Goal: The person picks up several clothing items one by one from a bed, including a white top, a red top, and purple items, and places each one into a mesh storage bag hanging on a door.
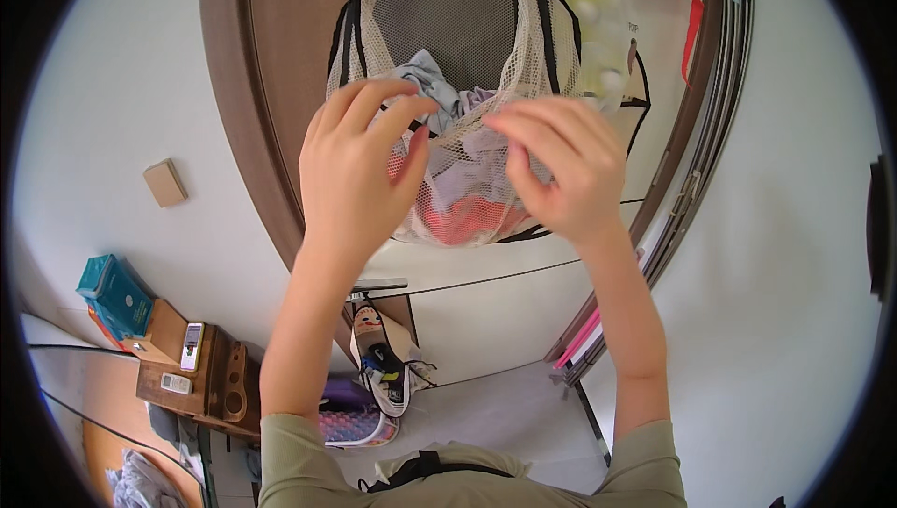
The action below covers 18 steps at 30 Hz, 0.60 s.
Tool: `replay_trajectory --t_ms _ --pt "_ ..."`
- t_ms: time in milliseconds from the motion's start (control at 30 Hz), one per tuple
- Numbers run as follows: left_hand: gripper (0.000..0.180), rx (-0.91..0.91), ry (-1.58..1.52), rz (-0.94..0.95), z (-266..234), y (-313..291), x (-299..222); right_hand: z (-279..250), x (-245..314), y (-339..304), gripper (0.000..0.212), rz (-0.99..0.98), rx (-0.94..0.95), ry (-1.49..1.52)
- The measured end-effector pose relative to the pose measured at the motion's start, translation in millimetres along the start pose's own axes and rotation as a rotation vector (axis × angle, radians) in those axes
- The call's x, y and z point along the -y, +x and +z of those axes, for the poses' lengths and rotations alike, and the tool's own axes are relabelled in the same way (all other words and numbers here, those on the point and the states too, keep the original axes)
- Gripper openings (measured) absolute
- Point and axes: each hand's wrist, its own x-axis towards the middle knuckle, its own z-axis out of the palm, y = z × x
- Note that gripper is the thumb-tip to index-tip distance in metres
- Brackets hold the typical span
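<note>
A hanging mesh laundry bag (547,59) of cream netting with black straps and a dark mesh back is in front of me. Inside it, a blue-grey cloth (428,78) sits near the opening. Pale lilac cloth (462,176) and coral-red cloth (467,218) show through the front netting. My left hand (360,157) is raised at the bag's left front, fingers curved and thumb apart. Opposite it, my right hand (570,167) has a similar curve, with a gap between thumb and forefinger. Nothing shows between the fingers of either hand. Whether the fingertips touch the netting is unclear.
A translucent plastic bag (593,22) and a red strap (693,31) hang right of the mesh bag, inside a brown frame (234,87). Below are a bag with a black-and-white shoe (383,368) and a patterned container (355,426). A wooden cabinet (201,391) stands lower left.
</note>
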Motion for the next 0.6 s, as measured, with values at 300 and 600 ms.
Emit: replay_trajectory --t_ms 300,600 --pt "0.024 0.068 -0.14 -0.339 -14 -69 -15 7 44 -47 0.016 0.42 0.072 0.23" --pt "0.022 0.172 -0.095 -0.498 -26 -111 -20 31 88 -68 0.011 0.715 0.126 0.622"
